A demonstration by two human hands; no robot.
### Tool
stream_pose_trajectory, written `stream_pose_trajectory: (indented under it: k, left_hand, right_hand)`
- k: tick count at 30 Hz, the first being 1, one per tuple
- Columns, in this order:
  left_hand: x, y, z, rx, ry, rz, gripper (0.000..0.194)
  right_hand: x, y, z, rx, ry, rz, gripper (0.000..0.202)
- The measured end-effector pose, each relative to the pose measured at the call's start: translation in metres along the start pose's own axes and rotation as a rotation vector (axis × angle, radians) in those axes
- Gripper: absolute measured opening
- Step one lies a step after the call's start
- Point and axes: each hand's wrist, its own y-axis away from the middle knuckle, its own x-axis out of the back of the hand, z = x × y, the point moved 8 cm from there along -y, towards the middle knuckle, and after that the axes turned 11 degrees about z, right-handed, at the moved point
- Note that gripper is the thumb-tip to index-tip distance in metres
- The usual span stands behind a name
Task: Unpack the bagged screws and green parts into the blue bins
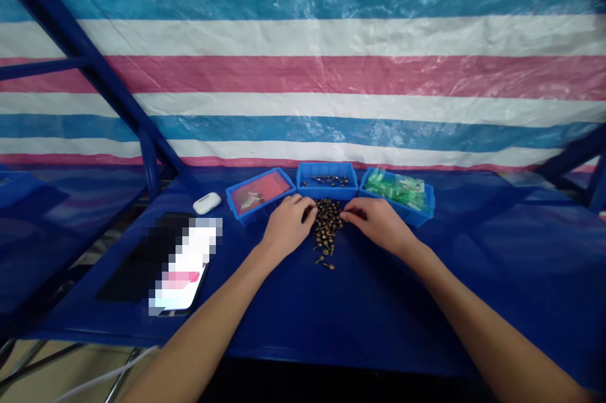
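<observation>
A loose pile of small brass-coloured screws (326, 221) lies on the blue table, with a few strays on its near side. At the pile's left edge is my left hand (290, 220), fingers curled and thumb close to the index fingertip. My right hand (379, 220) is at the right edge, thumb and forefinger pinched together by the screws. Anything between the fingertips of either hand is too small or hidden to make out. Just behind the pile stands a blue bin (326, 192) with several more screws inside.
Left of the middle bin, another blue bin (243, 218) holds a pink sheet and small pale pieces. The right blue bin (416, 217) contains green plastic bags (395, 188). A white earbud case (207, 203) and a lit phone (187, 270) lie on the table (360, 314).
</observation>
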Motion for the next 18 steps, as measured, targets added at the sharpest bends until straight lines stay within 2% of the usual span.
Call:
stream_pose_trajectory:
  k: [6, 10, 18]
  left_hand:
    - [-0.004, 0.001, -0.002, 0.009, 0.009, -0.019, 0.016]
    - [-0.003, 0.0, -0.004, 0.021, 0.017, -0.017, 0.017]
    - [0.0, 0.0, -0.004, 0.015, 0.014, 0.0, 0.018]
  right_hand:
    - [-0.006, 0.004, 0.0, 0.036, 0.077, -0.093, 0.011]
    - [-0.005, 0.005, -0.002, 0.074, 0.083, -0.093, 0.011]
    - [0.012, 0.002, -0.019, 0.129, -0.035, 0.083, 0.018]
